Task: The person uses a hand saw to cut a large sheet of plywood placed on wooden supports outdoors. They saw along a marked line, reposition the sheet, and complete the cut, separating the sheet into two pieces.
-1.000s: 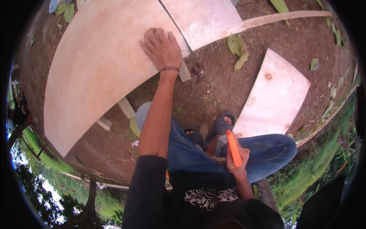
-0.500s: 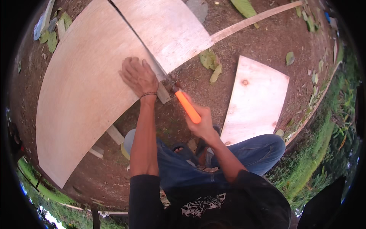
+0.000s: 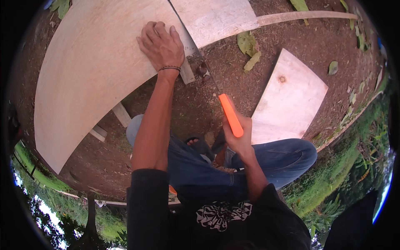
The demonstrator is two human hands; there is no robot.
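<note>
My right hand is closed around the orange handle of a handsaw. The thin dark blade slants up and left from the handle to a plywood sheet, meeting its near edge at a long straight cut. To the right of that cut lies a paler plywood section. My left hand presses palm down on the sheet just left of the cut, fingers spread and holding nothing. Under the sheet, the end of a wooden strip sticks out beside my left wrist.
A separate plywood offcut lies on the brown soil by my right knee. A long narrow wooden strip stretches away at the upper right. Short wood supports protrude under the sheet. Leaves are scattered about; grass borders the right side.
My right hand has drawn the saw back toward me, so more blade shows between handle and plywood. My left hand stays pressed on the sheet. The whole view has shifted a little.
</note>
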